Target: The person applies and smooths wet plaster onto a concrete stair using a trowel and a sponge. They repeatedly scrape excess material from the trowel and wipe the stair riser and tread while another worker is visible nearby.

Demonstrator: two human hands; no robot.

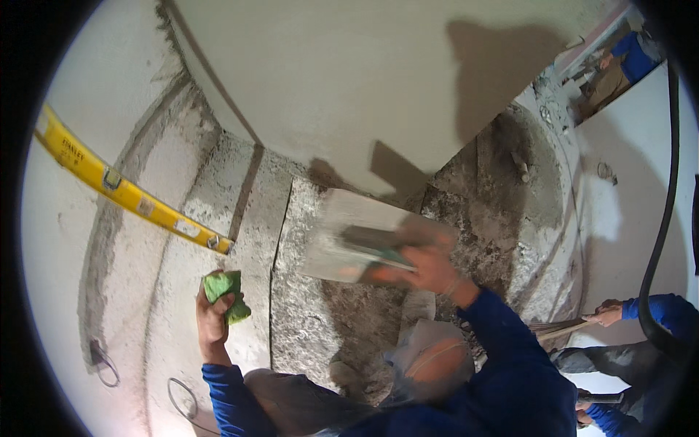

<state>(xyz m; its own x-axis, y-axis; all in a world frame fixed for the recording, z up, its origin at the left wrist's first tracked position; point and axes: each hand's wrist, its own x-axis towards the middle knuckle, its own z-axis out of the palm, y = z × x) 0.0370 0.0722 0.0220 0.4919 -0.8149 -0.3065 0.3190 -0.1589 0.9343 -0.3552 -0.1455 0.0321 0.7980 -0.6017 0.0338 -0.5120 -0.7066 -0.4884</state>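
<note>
My left hand (211, 324) is closed around a green sponge (238, 310), held up at the left of the middle. My right hand (431, 271) grips the handle of a wide, flat plastering trowel (328, 218). The trowel and the fingers on it are smeared by motion. Its pale rectangular blade is above the stained ground covering, close to the lower edge of a smooth plastered wall (328, 87). Whether the blade touches the wall, I cannot tell.
A yellow spirit level (131, 195) slants in from the left. Dusty sheets (313, 320) cover the ground. At the right, a person's hand (606, 313) holds a wooden shaft, near a hanging black cable (665, 211). Another person (639, 58) is at the upper right. Wire loops (182, 399) are at lower left.
</note>
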